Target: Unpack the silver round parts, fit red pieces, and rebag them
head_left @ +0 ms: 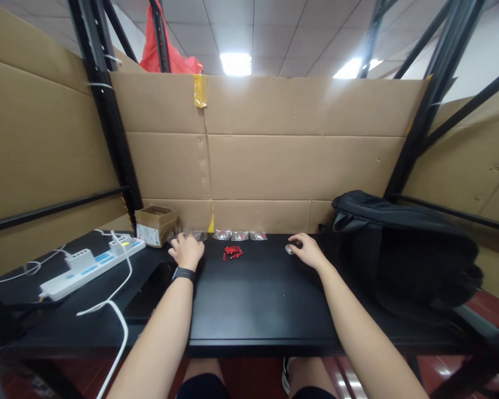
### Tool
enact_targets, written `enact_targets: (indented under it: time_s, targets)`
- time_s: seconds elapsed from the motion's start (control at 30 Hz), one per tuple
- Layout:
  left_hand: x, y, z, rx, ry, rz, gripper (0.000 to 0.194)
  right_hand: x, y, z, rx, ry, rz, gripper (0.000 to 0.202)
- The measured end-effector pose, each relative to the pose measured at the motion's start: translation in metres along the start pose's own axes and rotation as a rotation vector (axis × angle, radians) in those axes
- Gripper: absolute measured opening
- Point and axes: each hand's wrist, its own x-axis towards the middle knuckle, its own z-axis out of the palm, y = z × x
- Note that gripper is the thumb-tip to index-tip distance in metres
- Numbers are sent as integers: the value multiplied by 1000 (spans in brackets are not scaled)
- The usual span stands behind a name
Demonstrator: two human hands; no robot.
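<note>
My left hand [187, 252] is at the back left of the black table, its fingers apart and bent over clear plastic bags [197, 235]. Whether the fingertips touch the plastic I cannot tell. My right hand [310, 250] rests on the table at the right, with thumb and fingers closed around the edge of a small round silver piece [289, 249]. Between the hands lies a loose pile of small red clips or clasps [233, 252], too small to name surely. Behind the pile, three small clear bags [240, 235] with red and silver contents lie in a row.
A small open cardboard box [156, 224] stands at the back left. A white power strip [93, 269] with plugs and a white cable, and a black phone-like slab [152, 291], lie left. A black bag [403, 255] fills the right side. Cardboard walls [274, 166] enclose the table.
</note>
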Motion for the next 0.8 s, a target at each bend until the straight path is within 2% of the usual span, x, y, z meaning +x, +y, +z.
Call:
enact_targets:
  time_s: [0.3,0.6,0.7,0.8]
  targets:
    - [5,-2,6,-18,23,15,40,0,-3,-1,20,-2,-5,20]
    - [8,-4,11,-33,-62,15,38,-1,-3,3,20,-46,-13,18]
    - [7,-2,6,-75,-8,32,41,-1,-2,4,20,-39,-13,19]
    - [6,3,-6,-175,79,154,47,-1,-1,5,23,-34,-8,19]
